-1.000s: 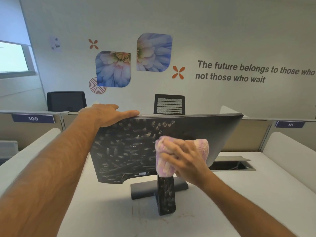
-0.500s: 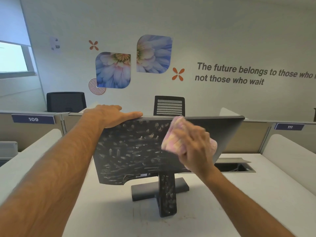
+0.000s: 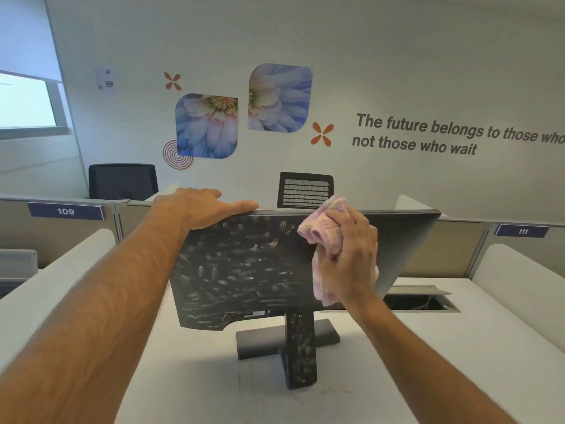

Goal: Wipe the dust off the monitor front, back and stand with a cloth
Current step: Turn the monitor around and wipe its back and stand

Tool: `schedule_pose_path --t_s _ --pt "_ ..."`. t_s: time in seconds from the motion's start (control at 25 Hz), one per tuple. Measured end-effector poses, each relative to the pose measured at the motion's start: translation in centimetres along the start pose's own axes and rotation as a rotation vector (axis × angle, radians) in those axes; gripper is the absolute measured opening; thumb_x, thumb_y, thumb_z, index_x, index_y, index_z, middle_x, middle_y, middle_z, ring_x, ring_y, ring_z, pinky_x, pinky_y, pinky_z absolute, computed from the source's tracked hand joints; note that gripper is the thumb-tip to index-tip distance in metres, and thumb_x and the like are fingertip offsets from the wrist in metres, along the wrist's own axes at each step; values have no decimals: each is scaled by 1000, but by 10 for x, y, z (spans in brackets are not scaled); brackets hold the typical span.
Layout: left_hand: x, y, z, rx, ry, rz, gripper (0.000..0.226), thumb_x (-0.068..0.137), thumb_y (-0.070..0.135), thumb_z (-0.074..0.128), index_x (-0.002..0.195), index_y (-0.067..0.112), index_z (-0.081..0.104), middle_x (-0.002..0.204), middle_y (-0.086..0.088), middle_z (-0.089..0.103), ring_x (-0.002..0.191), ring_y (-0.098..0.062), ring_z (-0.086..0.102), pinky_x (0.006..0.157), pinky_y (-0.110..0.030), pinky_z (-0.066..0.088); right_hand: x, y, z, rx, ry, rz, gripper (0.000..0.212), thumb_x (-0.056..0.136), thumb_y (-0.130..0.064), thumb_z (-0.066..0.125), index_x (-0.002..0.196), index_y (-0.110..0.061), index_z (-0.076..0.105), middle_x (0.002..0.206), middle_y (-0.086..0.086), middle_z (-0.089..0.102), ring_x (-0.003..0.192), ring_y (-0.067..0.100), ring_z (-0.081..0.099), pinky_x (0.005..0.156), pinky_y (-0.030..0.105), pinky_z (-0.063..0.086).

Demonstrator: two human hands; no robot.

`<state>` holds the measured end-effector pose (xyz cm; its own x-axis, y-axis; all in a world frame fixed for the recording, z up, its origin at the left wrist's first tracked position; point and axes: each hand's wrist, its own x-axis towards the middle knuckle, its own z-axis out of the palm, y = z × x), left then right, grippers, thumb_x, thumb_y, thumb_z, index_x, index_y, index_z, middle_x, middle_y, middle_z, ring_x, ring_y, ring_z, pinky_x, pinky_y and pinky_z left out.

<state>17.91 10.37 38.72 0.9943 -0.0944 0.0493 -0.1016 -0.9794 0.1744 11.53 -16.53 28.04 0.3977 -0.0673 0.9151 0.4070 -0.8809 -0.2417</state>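
Dust-smeared matte black monitor back [image 3: 244, 270] on white tabletop [image 3: 458, 347]. Left hand [image 3: 208, 206] flat, fingers straight, over top edge. Right hand [image 3: 348, 255] gripping bunched pink fuzzy cloth [image 3: 321, 234] against panel.

White desk [image 3: 458, 347], flower-decal wall [image 3: 367, 41], window [image 3: 24, 99]

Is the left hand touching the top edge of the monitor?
Touching. In the head view the left hand lies flat over the top edge of the monitor, thumb along the rim, no gap visible.
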Motion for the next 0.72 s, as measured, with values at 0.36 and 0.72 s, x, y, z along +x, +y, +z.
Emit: schedule_pose_path --t_s 0.36,0.72 --pt "-1 -1 1 -3 29 -25 147 30 112 10 151 32 34 159 -2 36 140 -35 39 115 -59 29 1 -16 5 13 -47 -100 59 75 -25 75 130 -24 56 141 7 55 118 26 53 91 39 44" --pt "-2 1 2 0 48 -42 146 30 112 9 150 34 35 158 -2 38 139 -36 41 114 -59 30 13 -23 5 -65 -105 -191 59 73 -23 80 129 -21 61 142 7 55 115 28 54 87 43 46"
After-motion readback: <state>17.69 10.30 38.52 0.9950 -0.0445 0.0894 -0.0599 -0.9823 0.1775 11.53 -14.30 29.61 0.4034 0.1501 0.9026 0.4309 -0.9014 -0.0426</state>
